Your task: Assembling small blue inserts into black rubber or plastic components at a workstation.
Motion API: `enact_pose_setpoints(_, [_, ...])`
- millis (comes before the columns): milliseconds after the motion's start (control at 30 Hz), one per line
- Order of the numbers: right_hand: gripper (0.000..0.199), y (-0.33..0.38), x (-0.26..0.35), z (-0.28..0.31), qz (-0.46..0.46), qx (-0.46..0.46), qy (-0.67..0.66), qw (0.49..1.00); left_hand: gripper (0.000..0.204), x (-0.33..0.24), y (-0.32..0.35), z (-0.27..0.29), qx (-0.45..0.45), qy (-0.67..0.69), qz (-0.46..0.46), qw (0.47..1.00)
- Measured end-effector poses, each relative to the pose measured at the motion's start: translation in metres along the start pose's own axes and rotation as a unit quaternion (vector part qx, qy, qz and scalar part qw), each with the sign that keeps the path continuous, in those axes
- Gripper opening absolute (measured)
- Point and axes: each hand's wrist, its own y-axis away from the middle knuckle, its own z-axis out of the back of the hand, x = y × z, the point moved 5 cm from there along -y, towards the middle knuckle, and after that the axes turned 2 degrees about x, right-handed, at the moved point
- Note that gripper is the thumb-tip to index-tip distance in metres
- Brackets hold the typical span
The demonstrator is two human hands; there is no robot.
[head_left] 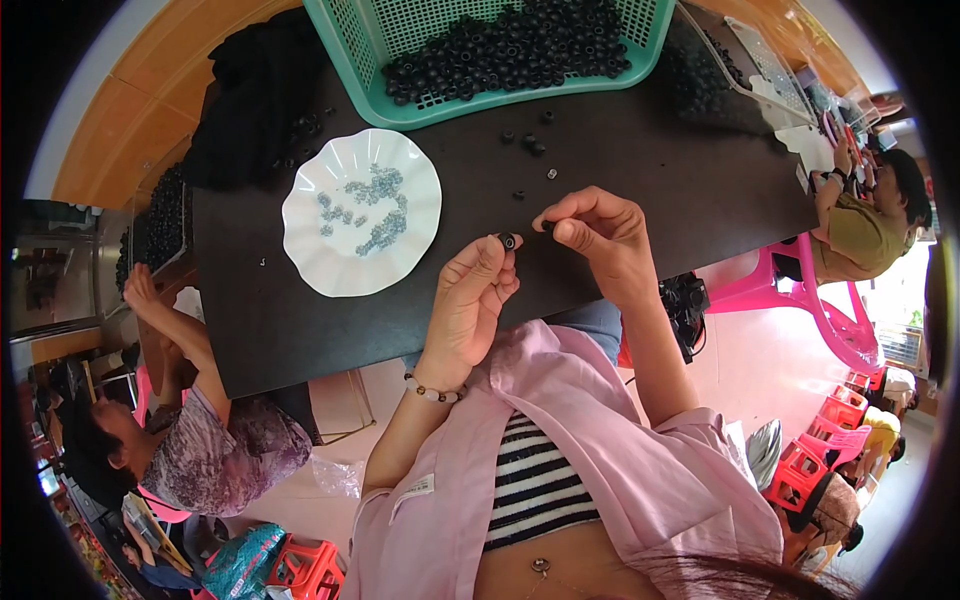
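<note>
My left hand [468,300] pinches a small black ring-shaped part [508,241] between thumb and fingertips, its pale round opening facing up. Close by on the right, my right hand [606,245] holds another small black part [547,227] between thumb and forefinger. The two parts are apart. Beyond my hands, several loose black parts [532,145] and one small clear piece [552,174] lie on the dark table [480,190]. To the left of my left hand, a white scalloped plate [310,250] bears many small clear pieces [380,215].
A green basket [390,115] full of black parts stands at the far side. Black cloth [250,90] lies at the far left. Co-workers sit at the left [220,440] and right [870,225]. A pink chair [800,290] stands by the table's right edge.
</note>
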Motion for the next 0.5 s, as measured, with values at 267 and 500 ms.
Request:
enact_pose_setpoints(267, [0.019,0.008,-0.015,-0.004,0.0,-0.019,-0.089,0.996,0.026,0.005,0.003,-0.015,-0.004,0.049,0.055,0.997])
enact_pose_setpoints(500, [0.018,0.011,-0.017,-0.01,0.019,-0.01,-0.082,0.996,0.023,0.006,0.003,-0.015,-0.016,0.043,0.058,0.997])
